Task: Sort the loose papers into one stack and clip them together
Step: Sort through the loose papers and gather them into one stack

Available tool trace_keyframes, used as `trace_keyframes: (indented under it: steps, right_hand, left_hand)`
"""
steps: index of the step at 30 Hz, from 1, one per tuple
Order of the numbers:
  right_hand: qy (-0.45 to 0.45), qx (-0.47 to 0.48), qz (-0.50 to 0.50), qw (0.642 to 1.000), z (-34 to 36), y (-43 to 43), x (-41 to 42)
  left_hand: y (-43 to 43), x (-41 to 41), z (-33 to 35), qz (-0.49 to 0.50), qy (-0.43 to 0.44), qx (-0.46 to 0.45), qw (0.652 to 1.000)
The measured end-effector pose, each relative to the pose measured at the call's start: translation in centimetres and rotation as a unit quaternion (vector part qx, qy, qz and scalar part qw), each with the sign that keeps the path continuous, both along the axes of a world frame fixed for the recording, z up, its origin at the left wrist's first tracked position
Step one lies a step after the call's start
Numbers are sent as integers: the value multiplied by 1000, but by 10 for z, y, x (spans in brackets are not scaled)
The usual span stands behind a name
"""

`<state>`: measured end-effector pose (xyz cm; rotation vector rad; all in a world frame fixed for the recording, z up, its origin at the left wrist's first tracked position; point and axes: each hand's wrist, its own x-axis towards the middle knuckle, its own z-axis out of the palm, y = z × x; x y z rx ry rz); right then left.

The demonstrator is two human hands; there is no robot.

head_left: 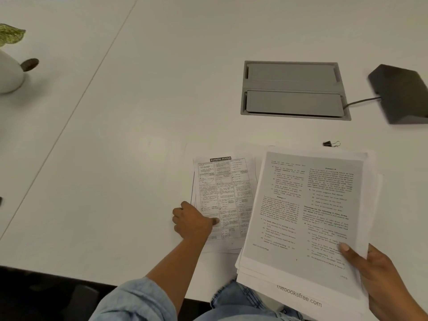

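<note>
right hand [379, 274] grips printed stack [301, 216]; left hand [193, 222] pinches gridded sheet [222, 193]; binder clip [331, 143] lies apart

Pot [9, 72] and dark device [403, 93] partly off-frame; print on papers [301, 216] illegible.

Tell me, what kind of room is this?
Probably an office or meeting room: a wide white table with a built-in grey cable hatch, a wired black desk device, and printed papers being sorted.
</note>
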<state>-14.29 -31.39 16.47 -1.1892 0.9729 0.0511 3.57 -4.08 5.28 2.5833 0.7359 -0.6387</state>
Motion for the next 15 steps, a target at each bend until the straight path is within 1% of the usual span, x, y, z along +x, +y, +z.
trace_keyframes:
  steps: [2, 4, 7, 9, 12, 15]
  right_hand:
    - [2, -2, 0, 1000, -1, 0, -1]
    - [4, -7, -1, 1000, -3, -2, -1]
    - [5, -19, -1, 1000, -5, -5, -2]
    - [2, -21, 0, 1000, -7, -7, -2]
    - [1, -23, 2, 1000, -9, -9, -4]
    - [5, -22, 5, 1000, -11, -11, -5]
  left_hand:
    - [4, 4, 0, 26, 6, -39, 999]
    - [8, 6, 1, 24, 11, -53, 998]
    - [13, 7, 3, -27, 25, 5, 999]
    - [16, 8, 2, -35, 37, 7, 999]
    - [22, 10, -4, -27, 17, -94, 995]
    - [30, 10, -6, -65, 5, -125, 990]
